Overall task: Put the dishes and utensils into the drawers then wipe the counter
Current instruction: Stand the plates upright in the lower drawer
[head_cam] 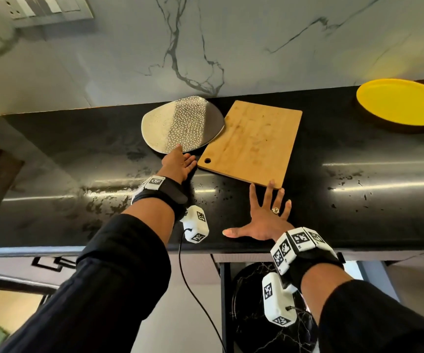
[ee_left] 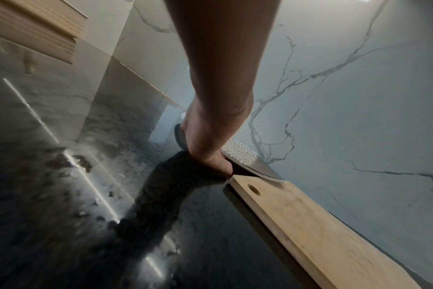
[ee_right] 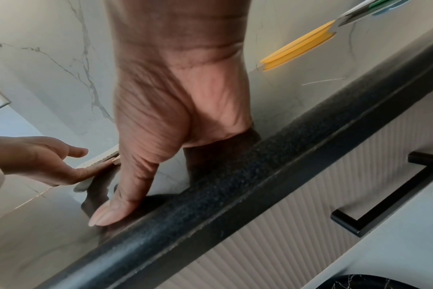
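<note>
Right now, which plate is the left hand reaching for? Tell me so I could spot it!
Find the long black counter under the marble wall. Beside the wooden cutting board lies the speckled plate, at the left hand fingertips. Unlike the plain yellow plate, it is cream and dark with tiny dots.

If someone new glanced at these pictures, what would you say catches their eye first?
Probably the bright yellow plate at the far right of the black counter, then the wooden cutting board in the middle with the patterned plate overlapping its left edge. The left hand reaches to that plate's near rim, while the right hand lies spread flat on the counter just short of the board.
</note>
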Tool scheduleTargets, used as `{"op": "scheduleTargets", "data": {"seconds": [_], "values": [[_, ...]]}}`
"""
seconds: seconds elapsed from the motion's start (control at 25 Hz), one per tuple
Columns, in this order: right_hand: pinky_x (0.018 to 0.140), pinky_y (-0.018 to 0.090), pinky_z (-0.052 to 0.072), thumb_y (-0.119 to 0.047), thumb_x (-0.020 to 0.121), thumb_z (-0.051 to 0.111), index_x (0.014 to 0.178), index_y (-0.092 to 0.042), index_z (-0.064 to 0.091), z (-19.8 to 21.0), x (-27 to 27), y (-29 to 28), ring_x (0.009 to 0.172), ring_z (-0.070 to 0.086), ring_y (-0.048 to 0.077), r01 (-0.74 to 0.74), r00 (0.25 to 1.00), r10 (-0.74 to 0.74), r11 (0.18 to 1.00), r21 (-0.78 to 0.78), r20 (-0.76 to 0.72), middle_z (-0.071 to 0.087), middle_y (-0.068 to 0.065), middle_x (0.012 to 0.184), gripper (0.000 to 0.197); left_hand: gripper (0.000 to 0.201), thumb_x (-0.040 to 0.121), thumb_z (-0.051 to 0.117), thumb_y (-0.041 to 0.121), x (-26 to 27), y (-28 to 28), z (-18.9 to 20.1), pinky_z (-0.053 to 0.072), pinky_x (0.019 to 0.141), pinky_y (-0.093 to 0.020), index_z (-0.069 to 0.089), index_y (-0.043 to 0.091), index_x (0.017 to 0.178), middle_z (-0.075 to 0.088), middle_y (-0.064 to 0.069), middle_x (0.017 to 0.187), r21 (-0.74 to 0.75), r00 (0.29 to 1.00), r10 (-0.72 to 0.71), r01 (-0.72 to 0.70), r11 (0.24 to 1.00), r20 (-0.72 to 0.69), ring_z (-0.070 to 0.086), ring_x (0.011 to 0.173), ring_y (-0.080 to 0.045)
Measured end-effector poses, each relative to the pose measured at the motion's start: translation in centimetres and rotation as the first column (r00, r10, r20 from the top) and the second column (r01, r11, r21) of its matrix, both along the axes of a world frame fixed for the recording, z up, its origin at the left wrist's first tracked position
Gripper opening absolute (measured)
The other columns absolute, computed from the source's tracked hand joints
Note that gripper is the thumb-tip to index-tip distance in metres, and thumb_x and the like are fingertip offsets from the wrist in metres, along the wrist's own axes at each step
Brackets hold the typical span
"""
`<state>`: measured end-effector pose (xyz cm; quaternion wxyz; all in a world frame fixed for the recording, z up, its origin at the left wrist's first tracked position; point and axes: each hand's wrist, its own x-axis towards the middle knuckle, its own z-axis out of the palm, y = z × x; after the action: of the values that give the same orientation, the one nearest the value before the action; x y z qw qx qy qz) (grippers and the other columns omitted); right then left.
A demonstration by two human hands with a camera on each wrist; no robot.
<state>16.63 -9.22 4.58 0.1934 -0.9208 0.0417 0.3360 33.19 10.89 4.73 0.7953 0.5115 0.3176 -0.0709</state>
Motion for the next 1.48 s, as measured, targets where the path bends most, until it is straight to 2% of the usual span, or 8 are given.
{"op": "scheduleTargets", "data": {"seconds": [0.32, 0.52, 0.76, 0.88, 1.0, 1.12, 1.28, 1.48], "values": [[0.109, 0.062, -0.023, -0.085, 0.053, 0.066, 0.139, -0.03, -0.041, -0.2, 0.5, 0.1, 0.126, -0.05, 0.041, -0.018, 1.0, 0.018, 0.999, -0.035, -0.021, -0.061, 0.013, 0.131, 0.148, 0.037, 0.106, 0.031, 0.013, 2.5, 0.9, -1.0, 0.053, 0.088, -0.039, 0.037, 0.004, 0.142, 0.056, -0.019, 0.133, -0.01, 0.998, 0.049, -0.048, 0.999, 0.049, 0.055, 0.124, -0.034], [0.109, 0.062, -0.022, -0.086, 0.053, 0.066, 0.141, -0.03, -0.04, -0.5, 0.4, -0.1, 0.127, -0.048, 0.042, -0.015, 1.0, 0.015, 0.999, -0.03, -0.001, -0.06, 0.014, 0.132, 0.148, 0.038, 0.096, 0.041, 0.005, 0.9, 2.3, 1.9, 0.058, 0.053, -0.034, 0.045, 0.004, 0.134, 0.065, -0.017, 0.112, 0.003, 0.947, 0.269, -0.274, 0.962, 0.174, 0.068, 0.086, -0.031], [0.111, 0.061, -0.019, -0.086, 0.054, 0.065, 0.144, -0.03, -0.033, -0.1, 0.2, -0.1, 0.132, -0.042, 0.043, 0.015, 1.0, -0.015, 1.0, 0.007, 0.023, -0.052, 0.016, 0.14, 0.144, 0.015, 0.097, 0.044, 0.007, -10.3, 5.8, 4.1, 0.059, 0.059, -0.03, 0.056, 0.007, 0.106, 0.064, -0.009, 0.091, 0.09, 0.942, 0.155, -0.189, 0.978, 0.297, 0.07, 0.07, -0.021], [0.115, 0.053, -0.015, -0.081, 0.074, 0.051, 0.153, -0.032, -0.011, -0.2, -0.3, -0.5, 0.142, -0.031, 0.037, 0.115, 0.983, -0.133, 0.983, 0.143, 0.128, -0.035, 0.011, 0.154, 0.112, 0.017, 0.096, 0.042, 0.004, -18.9, 7.9, 4.2, 0.058, 0.054, -0.029, 0.056, 0.013, 0.091, 0.062, -0.006, 0.078, 0.185, 0.955, -0.002, -0.056, 0.981, 0.297, 0.069, 0.06, -0.017], [0.122, 0.047, 0.004, -0.065, 0.088, 0.047, 0.151, -0.022, 0.03, 0.0, -3.0, -2.3, 0.15, 0.007, 0.023, 0.244, 0.865, -0.46, 0.735, 0.633, 0.201, 0.016, 0.005, 0.162, 0.078, 0.022, 0.095, 0.04, -0.001, -26.8, 9.0, 4.3, 0.057, 0.049, -0.031, 0.057, 0.013, 0.092, 0.067, -0.006, 0.073, 0.245, 0.953, -0.19, 0.131, 0.961, 0.236, 0.069, 0.058, -0.021], [0.106, 0.034, 0.042, -0.057, 0.092, 0.05, 0.122, -0.011, 0.063, -0.3, -8.9, -4.3, 0.122, 0.057, 0.018, 0.257, 0.77, -0.634, 0.405, 0.877, 0.067, 0.065, 0.007, 0.125, 0.056, 0.031, 0.096, 0.037, -0.005, -32.6, 9.4, 3.6, 0.056, 0.044, -0.032, 0.063, 0.012, 0.1, 0.072, -0.009, 0.077, 0.235, 0.909, -0.384, 0.343, 0.909, 0.159, 0.069, 0.055, -0.025], [0.086, 0.022, 0.048, -0.015, 0.097, 0.053, 0.11, -0.007, 0.064, -3.2, -17.6, -7.8, 0.094, 0.062, 0.012, 0.344, 0.791, -0.611, 0.423, 0.838, -0.017, 0.067, 0.006, 0.103, 0.019, 0.036, 0.094, 0.044, -0.001, -37.3, 7.8, -0.2, 0.058, 0.05, -0.036, 0.072, 0.022, 0.097, 0.071, -0.013, 0.082, 0.208, 0.812, -0.584, 0.566, 0.798, 0.028, 0.068, 0.058, -0.028], [0.079, 0.024, 0.055, 0.001, 0.094, 0.052, 0.117, -0.004, 0.063, -8.2, -25.9, -12.9, 0.091, 0.069, 0.014, 0.537, 0.774, -0.583, 0.401, 0.742, -0.245, 0.072, 0.007, 0.103, 0.025, 0.026, 0.085, 0.06, 0.021, -40.5, 4.0, -7.0, 0.058, 0.059, -0.039, 0.051, 0.008, 0.106, 0.068, -0.008, 0.083, 0.182, 0.798, -0.589, 0.603, 0.777, -0.129, 0.067, 0.068, -0.028]]}}
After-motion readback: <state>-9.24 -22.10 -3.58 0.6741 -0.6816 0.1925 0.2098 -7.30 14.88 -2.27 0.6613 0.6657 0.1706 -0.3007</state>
